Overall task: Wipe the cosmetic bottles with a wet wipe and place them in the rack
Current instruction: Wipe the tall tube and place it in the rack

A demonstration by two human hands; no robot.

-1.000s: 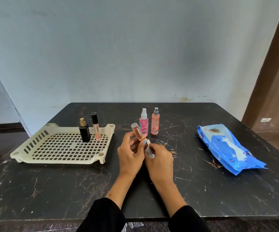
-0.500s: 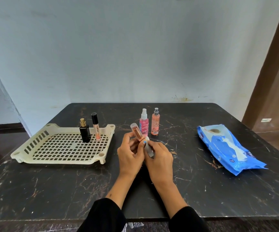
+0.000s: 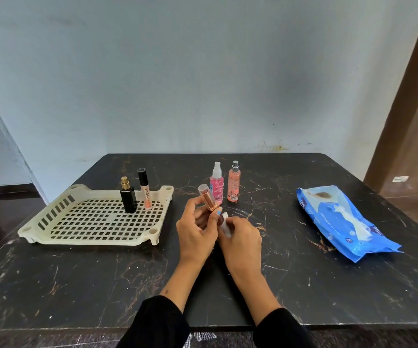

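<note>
My left hand (image 3: 194, 229) grips a small rose-gold bottle (image 3: 207, 197), tilted with its cap pointing up and left. My right hand (image 3: 240, 238) pinches a white wet wipe (image 3: 225, 223) against the bottle's lower end. Both hands hover above the middle of the black table. A cream perforated rack (image 3: 64, 219) lies to the left. Upright in its far right corner stand a black bottle with a gold cap (image 3: 128, 199) and a lip gloss tube (image 3: 145, 189). Behind my hands two pink spray bottles (image 3: 216, 183) (image 3: 234, 183) stand on the table.
A blue wet-wipe pack (image 3: 341, 219) lies on the right side of the black marble table (image 3: 102, 285). A pale wall runs behind the table, and a brown door frame (image 3: 408, 96) stands at the right.
The bottle and both hands stay in nearly the same spot. My right hand has slid the wipe slightly along the bottle's lower end.
</note>
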